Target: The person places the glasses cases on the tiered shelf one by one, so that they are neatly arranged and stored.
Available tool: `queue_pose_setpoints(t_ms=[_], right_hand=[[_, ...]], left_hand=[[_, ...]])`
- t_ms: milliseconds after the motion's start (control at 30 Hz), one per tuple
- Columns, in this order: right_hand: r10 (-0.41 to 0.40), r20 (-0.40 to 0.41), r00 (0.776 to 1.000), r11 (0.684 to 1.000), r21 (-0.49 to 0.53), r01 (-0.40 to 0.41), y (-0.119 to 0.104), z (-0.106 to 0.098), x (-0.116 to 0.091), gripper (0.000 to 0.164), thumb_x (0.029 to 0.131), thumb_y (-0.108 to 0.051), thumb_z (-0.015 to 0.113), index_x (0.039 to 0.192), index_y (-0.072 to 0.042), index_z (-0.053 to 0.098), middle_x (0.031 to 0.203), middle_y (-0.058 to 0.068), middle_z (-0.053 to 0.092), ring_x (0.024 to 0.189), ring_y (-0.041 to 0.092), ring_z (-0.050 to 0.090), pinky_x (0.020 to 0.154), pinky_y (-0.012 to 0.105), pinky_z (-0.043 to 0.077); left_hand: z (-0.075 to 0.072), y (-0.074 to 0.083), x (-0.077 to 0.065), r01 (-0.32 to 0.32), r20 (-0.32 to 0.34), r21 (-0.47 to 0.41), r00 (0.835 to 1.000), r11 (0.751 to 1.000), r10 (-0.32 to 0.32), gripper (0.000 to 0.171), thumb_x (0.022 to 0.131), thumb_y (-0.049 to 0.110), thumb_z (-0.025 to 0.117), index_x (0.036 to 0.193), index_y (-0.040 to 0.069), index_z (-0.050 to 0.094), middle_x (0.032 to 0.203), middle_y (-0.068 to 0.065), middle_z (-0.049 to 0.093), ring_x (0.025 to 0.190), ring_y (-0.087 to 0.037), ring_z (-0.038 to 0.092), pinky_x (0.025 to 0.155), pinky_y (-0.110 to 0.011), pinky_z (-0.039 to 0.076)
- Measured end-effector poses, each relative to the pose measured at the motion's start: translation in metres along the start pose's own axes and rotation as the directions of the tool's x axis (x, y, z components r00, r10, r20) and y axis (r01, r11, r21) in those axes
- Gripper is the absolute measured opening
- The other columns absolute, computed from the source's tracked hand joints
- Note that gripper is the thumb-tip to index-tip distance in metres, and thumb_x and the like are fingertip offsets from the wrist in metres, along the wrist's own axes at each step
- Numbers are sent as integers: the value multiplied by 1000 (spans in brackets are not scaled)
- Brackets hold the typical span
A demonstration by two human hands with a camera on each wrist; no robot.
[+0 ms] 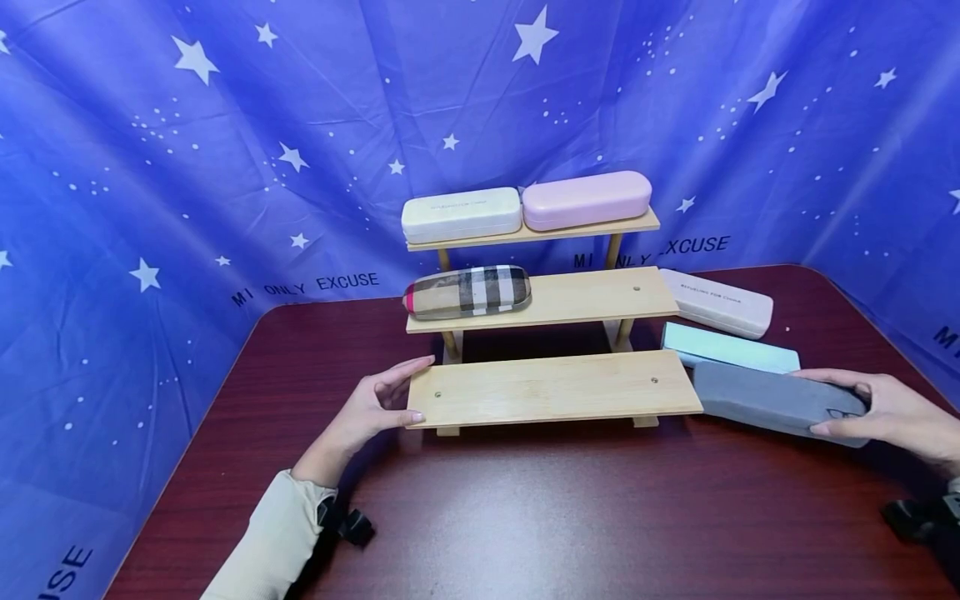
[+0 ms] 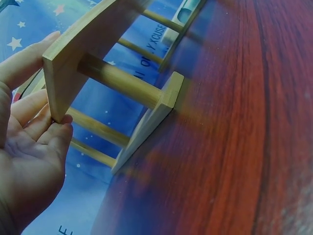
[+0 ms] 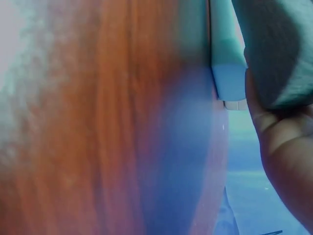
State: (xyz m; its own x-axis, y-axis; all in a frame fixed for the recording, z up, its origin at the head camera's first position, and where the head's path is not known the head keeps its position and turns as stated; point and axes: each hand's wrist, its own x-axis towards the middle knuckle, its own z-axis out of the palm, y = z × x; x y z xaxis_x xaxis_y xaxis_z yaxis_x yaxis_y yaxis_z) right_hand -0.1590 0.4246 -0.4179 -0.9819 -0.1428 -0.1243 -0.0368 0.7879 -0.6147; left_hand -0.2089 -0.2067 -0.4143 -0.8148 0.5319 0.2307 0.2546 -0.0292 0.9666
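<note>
Blue cloth point(image 1: 150, 217): white-starred, hung behind the table and spanning our whole head view
Left hand point(image 1: 375, 404): thumb at the front edge, fingers towards the back, gripping the left end of the lowest board point(image 1: 555, 392)
Wooden stand point(image 1: 592, 304): three stepped levels on round posts, set on the dark red table point(image 1: 525, 517); we judge it stiff and fairly light, likely to slide if bumped, best held by a board's end
White case point(image 1: 461, 217): top level, left part, lid closed
Plaid case point(image 1: 468, 293): middle level, left part
Pink case point(image 1: 588, 202): top level, just right of the white one; whether they touch we cannot tell
Off-white case point(image 1: 716, 305): right of the stand, left end hidden behind the middle level
Light-blue case point(image 1: 731, 347): in front of the off-white one, partly covered by the grey
Grey case point(image 1: 772, 400): left end near the lowest level's right end; perhaps raised, we cannot be sure; we judge it light, firm-walled, matt and not very slippery, best taken across its narrow width, nearer the middle for balance
Right hand point(image 1: 892, 408): thumb in front, fingers over the back, gripping the grey case's right end
Count: six cases, three on the stand and three right of it; one stand; two hands
</note>
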Motion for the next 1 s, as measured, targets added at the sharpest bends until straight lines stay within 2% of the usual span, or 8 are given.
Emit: queue_pose_setpoints(t_ms=[100,200,400,600,767,1000], right_hand=[[-13,-17,1000,1000,22,13,1,-5,0,62,81,-21,74,135,-13,46,100,-24,54,85,-6,49,62,22,42],[-48,-38,998,999,19,49,2,-9,1,64,81,-19,74,137,-13,45,100,-26,54,86,-7,48,62,21,40],[-76,-74,994,997,19,77,-1,-17,4,64,81,-17,73,138,-12,44,102,-28,51,88,-8,46,63,19,37],[-62,-131,989,998,8,64,-6,-25,8,66,80,-18,75,137,-12,44,104,-34,44,89,-13,41,63,16,34],[-100,-163,982,994,32,106,-11,-32,11,64,78,-12,75,136,-14,46,104,-30,50,89,-9,43,63,16,35],[-110,-197,974,989,74,126,-19,-41,13,67,76,-6,75,136,-13,47,103,-29,54,87,-6,46,63,16,37]], left_hand=[[0,0,0,5,-6,7,1000,1000,-5,69,76,-5,72,137,-9,41,144,-20,40,132,-12,39,108,-20,30],[0,0,-1,-1,-9,11,1000,1000,1,69,76,-7,72,137,-9,41,144,-23,39,132,-13,39,108,-21,29],[0,0,-1,4,-20,5,1000,1000,-3,69,75,-7,72,137,-9,41,143,-13,45,132,-12,39,108,-20,29],[1,1,0,-9,-17,-2,1000,1000,9,69,75,-8,72,137,-9,41,143,-15,44,134,-15,37,109,-21,28],[0,0,0,-7,-15,-1,1000,1000,7,69,75,-8,71,137,-9,41,142,-9,47,133,-13,38,109,-21,28],[1,0,0,23,-19,1,1000,1000,-23,69,75,-8,71,137,-7,42,144,-30,33,133,-13,38,108,-19,29]])
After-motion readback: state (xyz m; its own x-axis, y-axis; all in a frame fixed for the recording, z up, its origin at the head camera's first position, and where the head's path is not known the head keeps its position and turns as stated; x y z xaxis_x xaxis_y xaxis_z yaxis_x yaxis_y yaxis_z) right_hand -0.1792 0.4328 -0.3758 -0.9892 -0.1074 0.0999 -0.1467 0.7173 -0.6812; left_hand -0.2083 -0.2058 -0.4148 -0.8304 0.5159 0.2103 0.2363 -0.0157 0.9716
